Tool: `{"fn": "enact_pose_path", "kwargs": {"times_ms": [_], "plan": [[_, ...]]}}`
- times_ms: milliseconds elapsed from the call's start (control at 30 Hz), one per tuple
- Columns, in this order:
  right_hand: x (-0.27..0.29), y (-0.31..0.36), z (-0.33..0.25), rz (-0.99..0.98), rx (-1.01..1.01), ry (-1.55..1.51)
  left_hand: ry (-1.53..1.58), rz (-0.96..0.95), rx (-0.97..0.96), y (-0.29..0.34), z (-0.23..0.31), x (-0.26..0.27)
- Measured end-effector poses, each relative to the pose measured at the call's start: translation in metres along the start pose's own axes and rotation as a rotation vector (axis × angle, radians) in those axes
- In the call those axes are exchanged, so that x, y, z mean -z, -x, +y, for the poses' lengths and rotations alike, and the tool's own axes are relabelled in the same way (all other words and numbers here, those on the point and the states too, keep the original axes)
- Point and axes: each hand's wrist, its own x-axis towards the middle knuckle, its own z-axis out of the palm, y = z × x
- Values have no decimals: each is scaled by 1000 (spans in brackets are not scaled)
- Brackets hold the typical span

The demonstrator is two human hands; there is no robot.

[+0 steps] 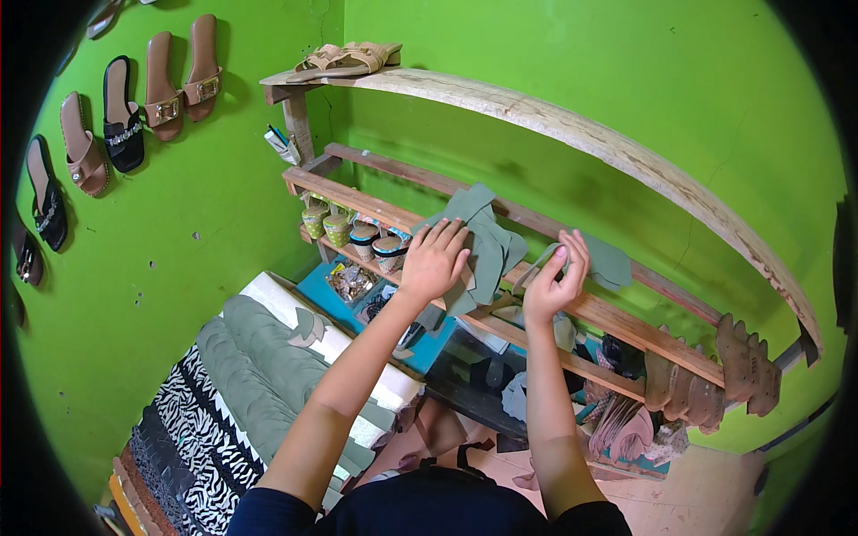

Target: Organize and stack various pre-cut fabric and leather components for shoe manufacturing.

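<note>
Flat grey-green cut pieces (487,255), thin like sheet material, lie in an overlapping pile across the wooden rails. My left hand (436,259) rests palm down on the pile's left side, its fingers stretched out. To the right, my right hand (559,279) is raised over the front rail with thumb and fingers curled together around a grey-green piece, whose edge shows left of the thumb. Another grey-green piece (609,263) lies just behind that hand on the rails; whether the fingers touch it I cannot tell.
A wooden rack (402,212) spans the green wall, with a pale curved top board (536,112) bearing sandals (350,59). Brown sole-shaped templates (749,366) hang at its right end. Material rolls (259,357) lie lower left; sandals (125,116) hang on the left wall.
</note>
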Motion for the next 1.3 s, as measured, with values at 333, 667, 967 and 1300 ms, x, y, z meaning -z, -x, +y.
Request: {"fn": "enact_pose_path", "kwargs": {"times_ms": [333,667,967,1300], "plan": [[-20,41,-55,-631,-13,-247,328,97,269,29,-7,43],[-48,119,-76,-1150,-416,-391,160,98,642,103,-61,95],[-37,218,-66,-1489,-843,-538,164,-216,613,204,29,87],[-4,249,-93,-1593,-1555,-806,30,-217,914,248,80,86]]}}
